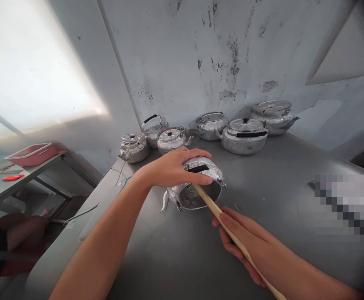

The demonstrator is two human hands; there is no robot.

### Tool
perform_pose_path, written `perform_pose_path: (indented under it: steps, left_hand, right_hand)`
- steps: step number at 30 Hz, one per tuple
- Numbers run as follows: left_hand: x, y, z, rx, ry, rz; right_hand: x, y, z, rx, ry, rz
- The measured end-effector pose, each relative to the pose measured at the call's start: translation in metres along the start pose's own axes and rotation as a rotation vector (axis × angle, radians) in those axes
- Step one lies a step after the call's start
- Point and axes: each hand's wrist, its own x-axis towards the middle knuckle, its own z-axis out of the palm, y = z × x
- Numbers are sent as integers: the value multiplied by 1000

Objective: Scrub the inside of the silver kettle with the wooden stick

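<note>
A dented silver metal kettle (215,171) lies tipped on its side on the grey table (157,254), its round opening facing me and its spout to the left. My left hand (175,168) presses over its upper side, fingers and thumb around the black handle grip, holding it. In my right hand (247,233), fingers wrapped around it, is a long pale wooden stick (211,204). The stick's far end reaches into the kettle's opening. Its tip is hidden inside.
Several other metal kettles stand along the wall, including a lidded one (244,137) at the back right and a small one (135,148) at the back left. A pink basket (36,154) sits on a side bench. Part of a seated person (22,233) shows lower left.
</note>
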Motion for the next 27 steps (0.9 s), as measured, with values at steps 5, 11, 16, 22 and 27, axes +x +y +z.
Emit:
perform_pose_path:
  steps: [5,11,16,22,27]
  left_hand:
    - [0,0,0,-7,5,-7]
    - [1,0,1,-7,15,-7]
    - [0,0,0,-4,11,-4]
    - [0,-1,0,-6,18,-10]
    - [0,-1,1,-9,20,0]
  right_hand:
    - [-1,-1,0,33,8,-15]
    - [-3,-4,0,18,10,13]
    - [-3,-7,-1,12,-4,-1]
    - [-2,-2,0,22,-10,11]
    - [0,-2,0,-17,-27,66]
